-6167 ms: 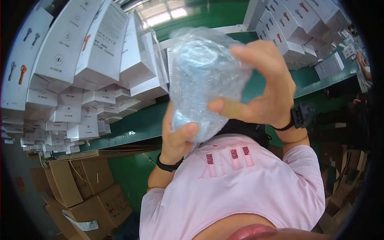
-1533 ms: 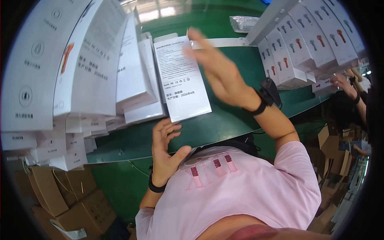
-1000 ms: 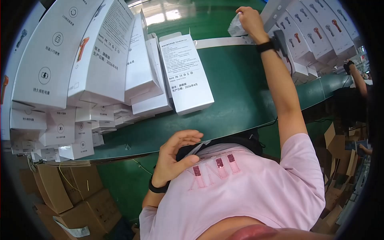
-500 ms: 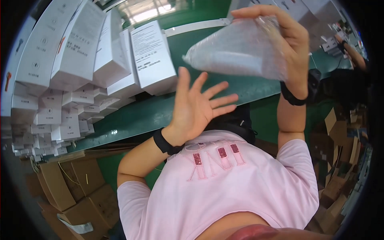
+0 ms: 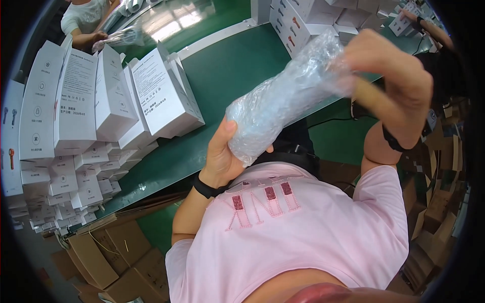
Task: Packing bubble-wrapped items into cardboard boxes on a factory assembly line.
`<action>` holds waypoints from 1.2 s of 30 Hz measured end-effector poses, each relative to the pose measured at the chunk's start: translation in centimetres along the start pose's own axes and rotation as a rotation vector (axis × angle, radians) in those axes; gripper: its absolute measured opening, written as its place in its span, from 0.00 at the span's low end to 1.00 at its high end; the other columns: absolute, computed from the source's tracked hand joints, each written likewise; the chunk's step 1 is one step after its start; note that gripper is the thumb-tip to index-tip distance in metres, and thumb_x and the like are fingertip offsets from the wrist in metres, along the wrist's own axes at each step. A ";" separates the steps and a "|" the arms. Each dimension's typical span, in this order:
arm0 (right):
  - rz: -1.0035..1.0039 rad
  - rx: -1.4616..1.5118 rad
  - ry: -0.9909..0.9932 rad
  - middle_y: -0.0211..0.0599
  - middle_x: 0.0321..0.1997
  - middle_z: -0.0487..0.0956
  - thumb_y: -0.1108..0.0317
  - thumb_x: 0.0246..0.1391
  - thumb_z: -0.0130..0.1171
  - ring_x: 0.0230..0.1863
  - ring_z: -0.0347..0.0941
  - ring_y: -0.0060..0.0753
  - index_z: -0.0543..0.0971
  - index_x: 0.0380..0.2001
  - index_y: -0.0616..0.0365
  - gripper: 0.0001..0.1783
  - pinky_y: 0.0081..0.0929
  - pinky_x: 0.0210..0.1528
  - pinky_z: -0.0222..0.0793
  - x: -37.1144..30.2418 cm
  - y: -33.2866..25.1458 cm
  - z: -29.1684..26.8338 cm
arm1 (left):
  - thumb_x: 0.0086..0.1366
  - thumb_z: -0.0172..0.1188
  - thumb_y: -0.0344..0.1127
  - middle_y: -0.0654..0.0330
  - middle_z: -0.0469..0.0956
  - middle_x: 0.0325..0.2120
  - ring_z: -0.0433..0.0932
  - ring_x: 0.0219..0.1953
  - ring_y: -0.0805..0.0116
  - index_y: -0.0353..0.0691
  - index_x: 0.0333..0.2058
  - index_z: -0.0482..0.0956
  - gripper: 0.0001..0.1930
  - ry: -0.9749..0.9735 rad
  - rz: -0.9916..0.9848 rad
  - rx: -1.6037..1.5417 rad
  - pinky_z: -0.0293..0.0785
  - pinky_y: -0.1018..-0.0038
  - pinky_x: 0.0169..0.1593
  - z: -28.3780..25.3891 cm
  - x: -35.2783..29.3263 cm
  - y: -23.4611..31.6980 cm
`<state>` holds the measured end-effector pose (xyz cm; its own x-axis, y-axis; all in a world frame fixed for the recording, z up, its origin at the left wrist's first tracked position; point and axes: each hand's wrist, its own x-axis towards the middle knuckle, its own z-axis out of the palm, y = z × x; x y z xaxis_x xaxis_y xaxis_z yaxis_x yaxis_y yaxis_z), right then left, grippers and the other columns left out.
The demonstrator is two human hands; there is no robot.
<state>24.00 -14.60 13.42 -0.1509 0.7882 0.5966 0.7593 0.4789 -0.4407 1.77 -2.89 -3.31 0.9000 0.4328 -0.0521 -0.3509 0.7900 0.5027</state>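
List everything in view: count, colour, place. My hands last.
Bubble-wrapped bundle: one, clear, centre
Printed boxes: many, white, grouped left and upper right
Table: one, green, beneath the boxes
Cardboard boxes: several, brown, lower left and right
Other people: at least two, partial, one white-shirted, upper left and right
Wrapped packages: several, clear and silvery, upper left
Cable: one, black, right of centre
Shirt: one, pink, lower centre
Wristbands: two, black, one per wrist
Left hand: one, holding bundle's lower end
Right hand: one, blurred, at bundle's upper end

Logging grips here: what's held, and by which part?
Bubble-wrapped bundle: left hand grips its lower end; right hand, blurred, at upper end, grip unclear.
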 end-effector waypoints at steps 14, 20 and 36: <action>0.017 -0.317 0.190 0.39 0.41 0.77 0.64 0.34 0.76 0.36 0.74 0.32 0.78 0.43 0.62 0.30 0.24 0.38 0.72 2.7 1.4 7.2 | 0.63 0.59 0.53 0.48 0.65 0.57 0.69 0.53 0.42 0.40 0.63 0.60 0.36 -0.077 -0.113 -0.680 0.77 0.49 0.52 -1.2 -0.1 -1.0; 0.046 0.533 0.652 0.33 0.47 0.77 0.61 0.39 0.73 0.41 0.76 0.30 0.78 0.46 0.56 0.28 0.27 0.46 0.70 4.3 3.9 10.3 | 0.64 0.55 0.57 0.47 0.66 0.58 0.71 0.55 0.44 0.38 0.62 0.63 0.35 -0.106 -0.072 -0.528 0.74 0.50 0.54 -1.8 0.0 -0.7; 0.432 -0.453 -0.015 0.61 0.44 0.79 0.35 0.48 0.58 0.51 0.74 0.58 0.75 0.50 0.65 0.42 0.43 0.52 0.69 17.3 16.4 19.6 | 0.53 0.73 0.44 0.29 0.71 0.50 0.73 0.53 0.37 0.28 0.56 0.70 0.37 -0.358 0.402 0.849 0.69 0.48 0.55 -1.1 -13.6 9.5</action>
<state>21.48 14.47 3.37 0.2230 0.8811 0.4170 0.9463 -0.0931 -0.3095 -14.09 -0.79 1.27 0.8289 0.3329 0.4497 -0.4713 -0.0177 0.8818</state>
